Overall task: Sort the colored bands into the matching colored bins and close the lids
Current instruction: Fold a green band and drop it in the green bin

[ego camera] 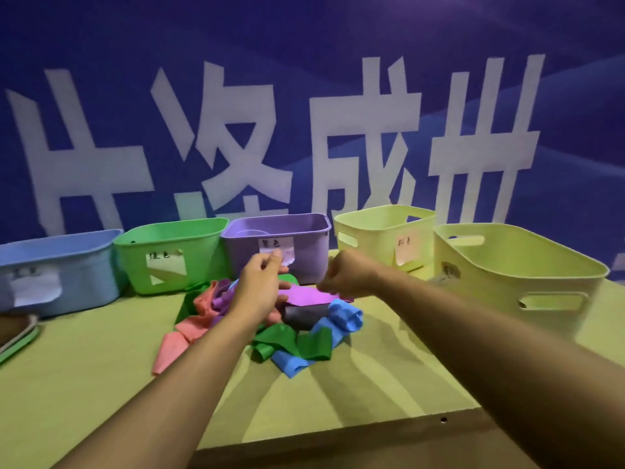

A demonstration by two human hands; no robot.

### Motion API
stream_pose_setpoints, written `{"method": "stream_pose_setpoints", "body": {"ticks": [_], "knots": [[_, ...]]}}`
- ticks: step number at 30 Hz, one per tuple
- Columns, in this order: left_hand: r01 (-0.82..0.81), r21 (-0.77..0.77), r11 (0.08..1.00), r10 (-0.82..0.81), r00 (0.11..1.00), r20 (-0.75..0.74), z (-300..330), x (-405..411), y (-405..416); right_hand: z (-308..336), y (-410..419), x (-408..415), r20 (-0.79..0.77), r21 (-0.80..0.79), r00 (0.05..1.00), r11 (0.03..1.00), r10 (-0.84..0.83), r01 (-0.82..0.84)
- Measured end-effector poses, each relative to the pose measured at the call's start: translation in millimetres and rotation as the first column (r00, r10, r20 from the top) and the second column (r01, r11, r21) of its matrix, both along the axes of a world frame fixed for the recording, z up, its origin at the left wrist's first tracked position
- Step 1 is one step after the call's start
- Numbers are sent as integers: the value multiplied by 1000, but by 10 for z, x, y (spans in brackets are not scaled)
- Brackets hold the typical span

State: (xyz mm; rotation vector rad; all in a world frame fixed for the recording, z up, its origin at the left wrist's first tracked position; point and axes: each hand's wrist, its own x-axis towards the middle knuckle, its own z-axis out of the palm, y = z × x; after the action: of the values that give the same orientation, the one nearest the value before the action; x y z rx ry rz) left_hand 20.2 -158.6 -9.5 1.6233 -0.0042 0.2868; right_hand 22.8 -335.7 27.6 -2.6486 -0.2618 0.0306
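Head view takes in a blue backdrop (pixel 304 45) with huge white characters, cut off at the bottom; "成" and "册" seem legible, the rest uncertain. Below it stands a yellow-green table (pixel 84 384) carrying a row of open bins: a large pale yellow bin (pixel 527 282) at right, a second yellow bin (pixel 382 231), a purple bin (pixel 277 231), a green bin (pixel 169 252) and a blue bin (pixel 57 265) at left. Each wears a handwritten paper label; the purple bin's looks like "紫色", the green's "绿色", the others are unreadable.

The pile of bands (pixel 270 326) lies on the table in front of the bins, pink, green, blue, purple and dark ones tangled together, so sorting looks barely begun and no lids are on.

The left hand (pixel 260 286) and right hand (pixel 345 279), fingers curled, each pinch an end of a purple band (pixel 307 296) stretched between them above the pile.
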Motion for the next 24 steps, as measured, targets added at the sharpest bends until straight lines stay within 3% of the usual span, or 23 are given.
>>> {"method": "stream_pose_setpoints", "body": {"ticks": [6, 10, 16, 21, 24], "knots": [[138, 294, 946, -137, 990, -26, -193, -163, 412, -316, 392, -97, -68, -173, 976, 961, 209, -218], [247, 603, 758, -236, 967, -99, -351, -220, 595, -303, 489, -127, -161, -318, 966, 916, 200, -243], [338, 736, 586, -275, 938, -211, -358, -331, 609, -206, 572, -177, -264, -578, 947, 755, 185, -309], [250, 806, 537, -242, 961, -137, -393, -410, 576, -170, 483, -163, -271, -527, 951, 803, 152, -278], [122, 796, 593, -192, 981, -8, -420, -388, 574, -138, 406, -174, -288, -423, 947, 868, 143, -259]]}}
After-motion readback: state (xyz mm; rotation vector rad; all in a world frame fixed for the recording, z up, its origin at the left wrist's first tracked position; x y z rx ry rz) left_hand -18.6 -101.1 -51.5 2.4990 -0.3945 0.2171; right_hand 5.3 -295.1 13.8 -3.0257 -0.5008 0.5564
